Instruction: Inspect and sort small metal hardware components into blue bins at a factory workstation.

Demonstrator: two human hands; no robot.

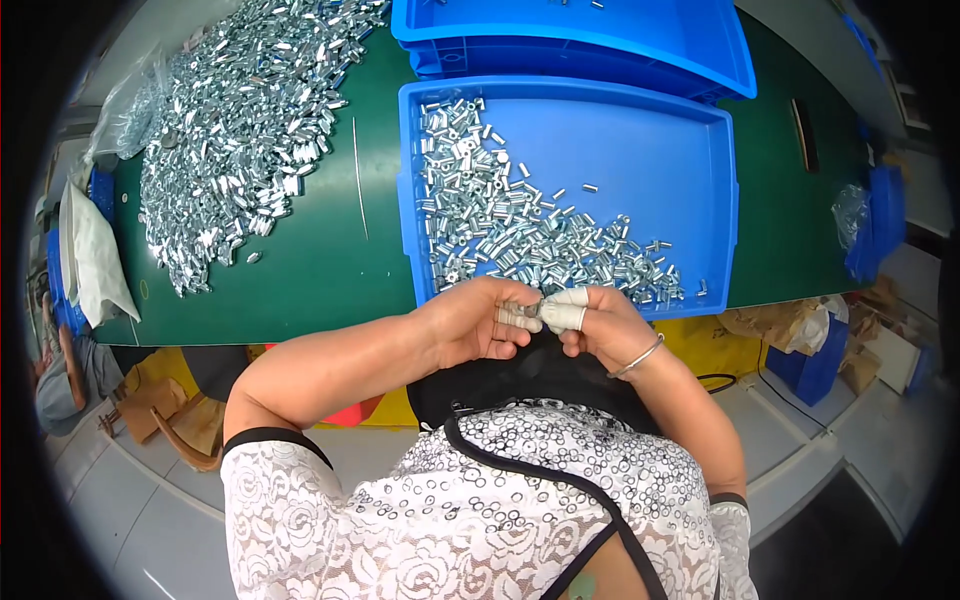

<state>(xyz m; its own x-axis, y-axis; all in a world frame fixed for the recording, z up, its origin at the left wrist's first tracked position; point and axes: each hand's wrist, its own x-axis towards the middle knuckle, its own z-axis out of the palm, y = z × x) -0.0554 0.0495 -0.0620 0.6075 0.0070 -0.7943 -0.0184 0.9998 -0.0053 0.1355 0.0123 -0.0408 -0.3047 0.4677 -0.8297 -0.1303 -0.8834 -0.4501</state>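
Observation:
My left hand (485,320) and my right hand (608,330) meet at the near edge of a shallow blue tray (727,220). White coverings wrap some fingertips on both hands. The fingers are pinched together, tip to tip; whatever small piece lies between them is too hidden to name. Inside the tray, small silver metal sleeves (500,215), some showing a hole in the end, spread along the left side and the near side.
A heap of silver metal pieces (240,120) covers the left of the green table (310,285), beside a clear plastic bag (130,115). A thin metal rod (359,180) lies nearby. Another blue tray (580,55) stands behind. At far right is a dark flat bar (803,134).

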